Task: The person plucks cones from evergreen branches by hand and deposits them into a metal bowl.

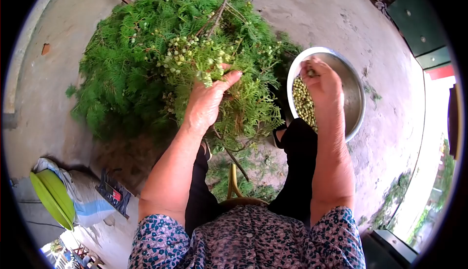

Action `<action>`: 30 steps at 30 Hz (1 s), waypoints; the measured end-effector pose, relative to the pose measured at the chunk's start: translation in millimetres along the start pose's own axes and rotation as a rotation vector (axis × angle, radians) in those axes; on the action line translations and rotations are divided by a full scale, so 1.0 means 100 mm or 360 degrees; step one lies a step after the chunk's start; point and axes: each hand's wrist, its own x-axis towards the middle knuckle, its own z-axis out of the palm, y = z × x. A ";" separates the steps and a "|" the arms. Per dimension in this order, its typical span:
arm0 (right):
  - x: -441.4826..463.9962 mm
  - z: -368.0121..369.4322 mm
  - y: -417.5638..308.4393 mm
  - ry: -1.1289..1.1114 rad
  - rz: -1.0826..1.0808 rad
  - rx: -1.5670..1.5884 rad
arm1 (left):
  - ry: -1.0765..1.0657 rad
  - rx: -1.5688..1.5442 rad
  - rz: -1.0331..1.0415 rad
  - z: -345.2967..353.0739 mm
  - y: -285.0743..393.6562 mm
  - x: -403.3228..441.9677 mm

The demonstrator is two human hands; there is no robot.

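Observation:
My left hand (207, 98) is closed around a leafy green branch (234, 91) that bears pale green seed cones (185, 52). Over the metal basin (358, 81) at the right, my right hand (321, 81) has its fingers curled around a few small green cones (310, 72). Many loose yellow-green cones (303, 100) lie in the basin's left part, below that hand. A large heap of green branches (117, 69) fills the floor to the left, behind and around my left hand.
My knees (300, 144) stand on both sides of a forked stick (232, 181). At the lower left are a lime-green tub (51, 196) and a grey-white sack (87, 198). Leaf scraps lie on the concrete floor (302, 10). Dark green metal panels (417, 25) edge the right.

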 end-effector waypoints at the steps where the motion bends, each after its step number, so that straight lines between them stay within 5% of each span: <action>1: 0.02 -0.12 -0.06 0.0205 -0.0134 0.0038 | 0.0008 0.0014 0.0015 0.00 -0.01 0.01; 2: 0.00 -0.24 -0.17 0.0447 -0.0145 0.0007 | -0.0019 0.0017 -0.0010 -0.01 -0.01 0.01; 5: -0.22 -0.40 -0.44 0.0415 -0.0580 -0.2374 | -0.0061 0.0075 -0.0023 0.01 -0.01 -0.01; 9: 0.19 -0.84 -0.39 0.0570 -0.0590 -0.1860 | -0.0082 0.0246 0.0066 0.05 -0.04 -0.03; 11: 0.12 -0.47 -0.45 0.1039 -0.0286 -0.0175 | -0.0183 0.0306 0.0037 0.05 -0.02 -0.03; 13: 0.04 -0.32 -0.39 0.0838 -0.0344 -0.0188 | -0.0221 0.0435 -0.0052 0.08 0.06 -0.07; 15: -0.07 -0.12 -0.32 0.0047 -0.0411 -0.0226 | -0.0227 0.0466 0.0016 0.00 -0.08 0.00; 19: -0.39 0.43 -0.04 -0.0502 -0.0453 -0.1008 | -0.0243 0.0487 0.0002 0.03 -0.04 -0.02; 21: -0.55 0.61 0.13 -0.0617 -0.0214 -0.0942 | -0.0197 0.0348 -0.0050 0.07 -0.01 -0.07; 22: -0.58 0.65 0.19 -0.0676 -0.0188 -0.0895 | -0.0420 0.0371 -0.0045 0.07 0.04 -0.05; 29: -0.56 0.77 0.40 -0.0639 -0.0129 -0.1137 | -0.0558 0.0437 -0.0095 0.03 0.02 -0.06; 30: -0.52 0.77 0.43 -0.0703 -0.0161 -0.1184 | -0.0617 0.0875 0.0458 0.00 -0.02 -0.02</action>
